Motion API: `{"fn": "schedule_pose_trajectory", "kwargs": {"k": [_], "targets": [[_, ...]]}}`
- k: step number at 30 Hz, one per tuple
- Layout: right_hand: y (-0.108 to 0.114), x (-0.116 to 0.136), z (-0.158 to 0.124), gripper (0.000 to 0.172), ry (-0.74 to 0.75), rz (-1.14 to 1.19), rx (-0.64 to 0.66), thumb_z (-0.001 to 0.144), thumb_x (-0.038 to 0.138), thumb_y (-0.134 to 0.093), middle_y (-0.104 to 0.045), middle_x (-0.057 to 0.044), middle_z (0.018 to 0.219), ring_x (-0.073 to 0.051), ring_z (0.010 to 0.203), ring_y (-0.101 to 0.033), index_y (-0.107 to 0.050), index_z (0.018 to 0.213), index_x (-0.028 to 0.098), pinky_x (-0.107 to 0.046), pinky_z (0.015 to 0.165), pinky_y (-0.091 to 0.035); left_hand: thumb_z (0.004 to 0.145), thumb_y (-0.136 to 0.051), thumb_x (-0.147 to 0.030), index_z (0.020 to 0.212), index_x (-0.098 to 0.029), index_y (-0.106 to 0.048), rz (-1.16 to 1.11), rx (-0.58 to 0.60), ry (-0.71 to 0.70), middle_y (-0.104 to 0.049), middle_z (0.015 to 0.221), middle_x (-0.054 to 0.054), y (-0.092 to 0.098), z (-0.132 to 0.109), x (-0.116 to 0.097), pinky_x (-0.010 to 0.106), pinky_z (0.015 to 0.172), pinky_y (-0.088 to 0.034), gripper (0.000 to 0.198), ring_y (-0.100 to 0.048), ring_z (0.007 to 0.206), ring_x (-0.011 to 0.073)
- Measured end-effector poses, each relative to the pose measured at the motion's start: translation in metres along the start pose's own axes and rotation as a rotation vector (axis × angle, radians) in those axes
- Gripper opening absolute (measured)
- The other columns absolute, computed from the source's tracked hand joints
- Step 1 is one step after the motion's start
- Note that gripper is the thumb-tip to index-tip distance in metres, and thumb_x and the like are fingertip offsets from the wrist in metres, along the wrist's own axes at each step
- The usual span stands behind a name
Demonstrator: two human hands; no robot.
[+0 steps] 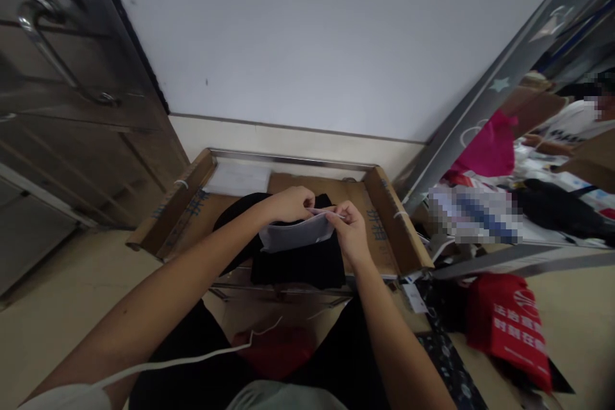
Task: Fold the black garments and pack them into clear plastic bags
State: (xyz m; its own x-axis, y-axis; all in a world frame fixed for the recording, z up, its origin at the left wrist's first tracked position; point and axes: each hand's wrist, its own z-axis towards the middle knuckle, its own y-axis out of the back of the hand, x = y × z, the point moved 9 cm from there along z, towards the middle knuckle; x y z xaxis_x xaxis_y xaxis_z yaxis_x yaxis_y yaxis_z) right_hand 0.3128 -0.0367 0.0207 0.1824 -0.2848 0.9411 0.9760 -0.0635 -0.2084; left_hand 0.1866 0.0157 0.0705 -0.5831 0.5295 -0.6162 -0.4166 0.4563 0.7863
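Observation:
A greyish, translucent plastic bag (294,238) lies across a black folded cloth item (298,269), its upper edge lifted. My right hand (352,230) is closed, with thumb and fingers pinching the right end of that edge. Just left of it, my left hand (292,204) is closed too, its fingertips curled at a thin pale strip along the bag's top edge. The bag's contents do not show clearly. More black fabric (240,214) spreads out under my left forearm.
Beneath the cloth is a cardboard-lined tray (379,230) with raised sides. White flat packs (240,178) lie at its back left. A metal door (72,77) stands left. On the right are a cluttered table, a person in a white shirt (571,125) and a red bag (509,320).

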Motion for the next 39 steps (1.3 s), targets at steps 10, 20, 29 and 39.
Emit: {"fn": "schedule_pose_trajectory", "kwargs": {"k": [10, 20, 29, 39], "targets": [[0.028, 0.003, 0.003, 0.033, 0.152, 0.018, -0.387, 0.073, 0.033, -0.082, -0.058, 0.007, 0.068, -0.01, 0.063, -0.056, -0.051, 0.078, 0.022, -0.022, 0.063, -0.041, 0.08, -0.065, -0.041, 0.086, -0.019, -0.073, -0.195, -0.042, 0.032, -0.072, 0.081, 0.002, 0.045, -0.039, 0.022, 0.026, 0.066, -0.043, 0.025, -0.062, 0.075, 0.0176], [0.042, 0.001, 0.02, 0.034, 0.11, -0.079, -0.45, 0.078, 0.035, -0.075, -0.072, -0.002, 0.085, -0.016, 0.076, -0.065, -0.071, 0.106, 0.017, -0.032, 0.078, -0.051, 0.078, -0.076, -0.045, 0.093, -0.017, -0.076, -0.59, -0.694, 0.049, -0.076, 0.089, 0.004, 0.041, -0.085, 0.058, 0.03, 0.078, -0.05, 0.032, -0.067, 0.082, 0.0201], [-0.058, 0.104, -0.009, 0.028, 0.611, -0.95, 0.052, 0.089, 0.022, -0.064, -0.064, -0.01, 0.133, -0.034, 0.143, -0.04, -0.07, 0.115, 0.025, -0.064, 0.121, -0.026, 0.089, -0.066, -0.038, 0.095, -0.019, -0.079, -0.409, -0.898, 0.077, -0.077, 0.088, 0.003, 0.034, -0.101, 0.045, 0.031, 0.077, -0.051, 0.024, -0.066, 0.08, 0.0191], [-0.116, 0.104, 0.009, 0.018, 0.626, -1.07, 0.371, 0.096, 0.019, -0.058, -0.066, -0.007, 0.131, -0.032, 0.138, -0.045, -0.075, 0.1, 0.025, -0.063, 0.118, -0.033, 0.092, -0.065, -0.029, 0.087, -0.021, -0.076, -0.265, -0.925, -0.086, -0.066, 0.089, 0.004, 0.037, -0.106, 0.017, 0.03, 0.079, -0.051, 0.015, -0.062, 0.086, 0.0176]]}}
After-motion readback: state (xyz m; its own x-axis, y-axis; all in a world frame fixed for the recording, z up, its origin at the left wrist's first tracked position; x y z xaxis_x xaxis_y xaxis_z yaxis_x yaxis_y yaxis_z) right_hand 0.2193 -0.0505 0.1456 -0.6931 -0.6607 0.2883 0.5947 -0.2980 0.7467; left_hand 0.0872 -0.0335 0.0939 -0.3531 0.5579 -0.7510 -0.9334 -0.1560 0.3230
